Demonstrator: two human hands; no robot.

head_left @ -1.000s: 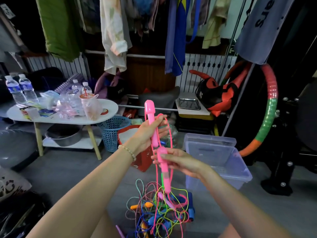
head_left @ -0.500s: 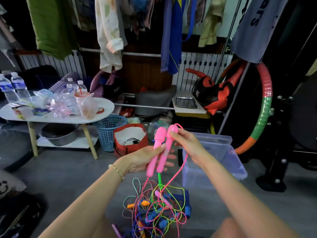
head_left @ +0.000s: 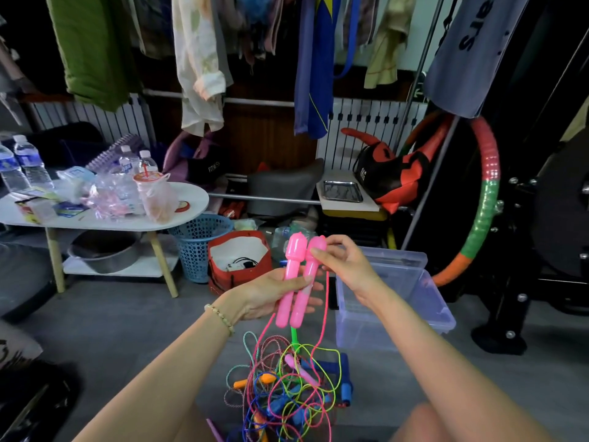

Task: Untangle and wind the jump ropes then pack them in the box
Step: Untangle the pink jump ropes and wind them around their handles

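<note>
Two pink jump-rope handles point(head_left: 296, 282) stand side by side, upright, in front of me. My left hand point(head_left: 267, 295) grips both around their lower halves. My right hand point(head_left: 344, 263) pinches the top of the right handle. The pink cord point(head_left: 325, 314) hangs from them down into a tangled pile of jump ropes point(head_left: 287, 393) on the floor, with green, blue, orange and speckled cords and handles. A clear plastic box point(head_left: 424, 314) sits open on the floor just right of my hands.
A white oval table point(head_left: 191, 202) with bottles and bags stands at left, a blue basket point(head_left: 197, 240) and a red bag point(head_left: 239, 260) beside it. Clothes hang on a rail behind. A striped hoop point(head_left: 484, 199) leans at right by a dark machine.
The two pink handles, held one above the other a second ago, are now together side by side. My right hand moved from the lower handle up to the tops.
</note>
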